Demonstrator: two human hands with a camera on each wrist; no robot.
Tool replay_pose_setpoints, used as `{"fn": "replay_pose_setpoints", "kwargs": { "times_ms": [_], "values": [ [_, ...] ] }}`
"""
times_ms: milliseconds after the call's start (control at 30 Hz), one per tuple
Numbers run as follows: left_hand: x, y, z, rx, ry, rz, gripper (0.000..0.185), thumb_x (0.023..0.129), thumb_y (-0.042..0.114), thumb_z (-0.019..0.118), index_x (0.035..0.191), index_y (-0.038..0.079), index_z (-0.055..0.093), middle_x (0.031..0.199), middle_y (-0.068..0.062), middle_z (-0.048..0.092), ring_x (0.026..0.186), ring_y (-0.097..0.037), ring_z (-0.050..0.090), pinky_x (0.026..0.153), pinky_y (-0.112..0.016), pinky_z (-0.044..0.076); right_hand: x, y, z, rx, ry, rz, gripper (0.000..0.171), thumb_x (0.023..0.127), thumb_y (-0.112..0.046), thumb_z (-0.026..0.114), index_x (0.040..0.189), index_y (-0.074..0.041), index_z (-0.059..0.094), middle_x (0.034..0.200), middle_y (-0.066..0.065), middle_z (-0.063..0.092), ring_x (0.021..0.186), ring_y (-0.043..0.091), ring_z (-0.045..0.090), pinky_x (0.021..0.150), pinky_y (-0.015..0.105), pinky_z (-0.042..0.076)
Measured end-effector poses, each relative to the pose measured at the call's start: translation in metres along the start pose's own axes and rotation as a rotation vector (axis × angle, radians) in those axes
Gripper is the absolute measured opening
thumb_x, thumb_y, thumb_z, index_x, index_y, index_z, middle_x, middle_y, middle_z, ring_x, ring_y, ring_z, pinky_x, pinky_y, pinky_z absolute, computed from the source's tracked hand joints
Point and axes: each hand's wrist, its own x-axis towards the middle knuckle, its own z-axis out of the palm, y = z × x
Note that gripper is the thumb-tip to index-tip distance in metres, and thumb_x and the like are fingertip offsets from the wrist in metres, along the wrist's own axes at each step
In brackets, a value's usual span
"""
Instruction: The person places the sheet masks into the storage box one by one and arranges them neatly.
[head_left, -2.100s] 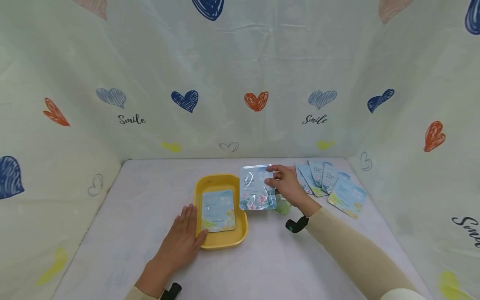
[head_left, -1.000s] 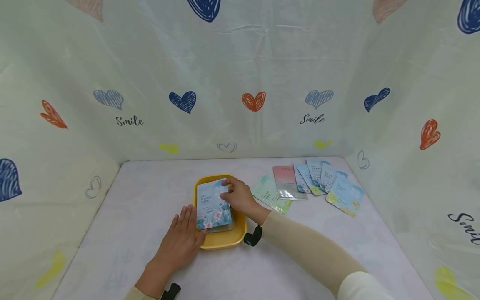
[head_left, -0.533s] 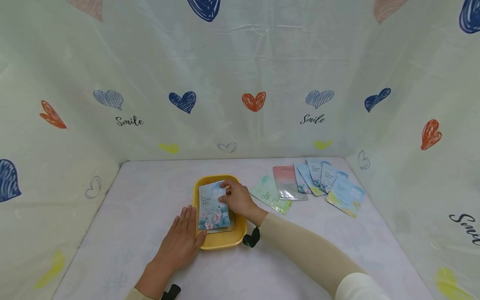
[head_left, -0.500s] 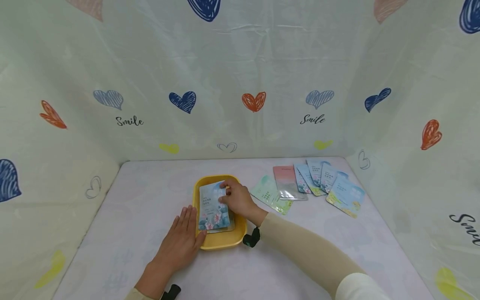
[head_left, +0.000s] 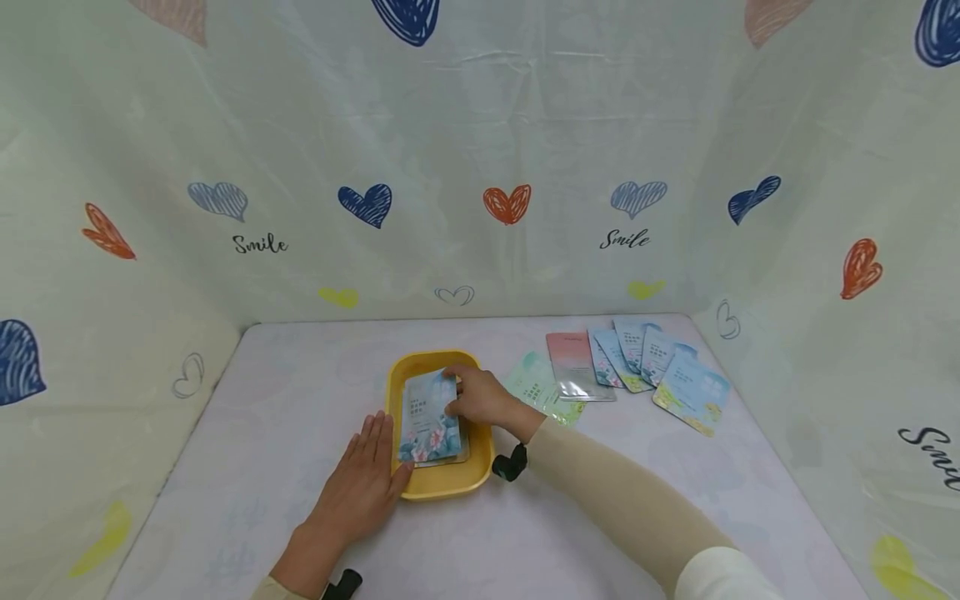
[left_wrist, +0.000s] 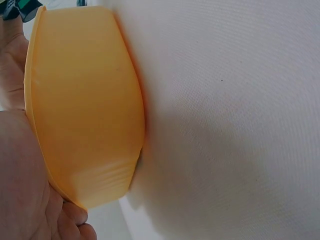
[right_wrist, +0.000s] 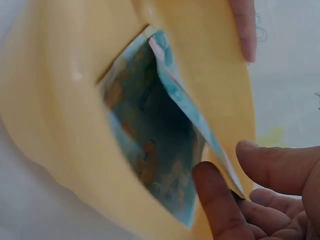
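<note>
A yellow tray [head_left: 442, 485] stands on the table, with a flat blue face mask sachet lying in it. Over that one, a second blue, flower-printed face mask sachet [head_left: 429, 421] covers most of it. My right hand [head_left: 483, 398] pinches this upper sachet at its right edge. In the right wrist view it tilts up off the lower sachet [right_wrist: 150, 150], the thumb on one side and a finger on the other. My left hand [head_left: 362, 475] lies with straight fingers along the tray's left side, its thumb at the near left rim. The left wrist view shows the tray's outer wall [left_wrist: 85, 100] by the palm.
Right of the tray, a green sachet [head_left: 543, 385] lies beside a pink and silver one [head_left: 577, 367]. Several blue sachets [head_left: 660, 358] are fanned out at the back right of the table [head_left: 322, 375]. A heart-printed cloth backdrop [head_left: 450, 125] rises around the table.
My right hand has carried the flower-printed sachet left from beside the tray, over the lower sachet, and brought it down into the tray. The left hand has stayed at the tray's side.
</note>
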Motion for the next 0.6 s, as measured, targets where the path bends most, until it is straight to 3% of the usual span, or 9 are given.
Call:
{"fn": "replay_pose_setpoints", "kwargs": {
  "times_ms": [367, 600],
  "values": [
    [0.000, 0.000, 0.000, -0.014, -0.020, -0.022, 0.083, 0.110, 0.043, 0.052, 0.163, -0.012, 0.018, 0.171, -0.029, 0.022, 0.161, -0.045, 0.019, 0.127, -0.061, 0.027, -0.007, 0.001, -0.013, 0.025, 0.009, 0.008, 0.057, 0.095, -0.016, 0.078, 0.146, -0.001, 0.059, 0.135, 0.020, 0.070, 0.120, 0.032, 0.071, 0.094, 0.041, 0.063],
    [0.000, 0.001, 0.002, -0.010, 0.000, -0.022, 0.083, 0.110, 0.043, 0.053, 0.163, -0.011, 0.019, 0.171, -0.029, 0.023, 0.160, -0.044, 0.021, 0.127, -0.061, 0.027, -0.010, 0.012, -0.020, 0.157, 0.037, 0.004, 0.051, 0.098, -0.014, 0.074, 0.144, 0.003, 0.058, 0.130, 0.020, 0.069, 0.104, 0.027, 0.076, 0.080, 0.033, 0.066]
  ]
}}
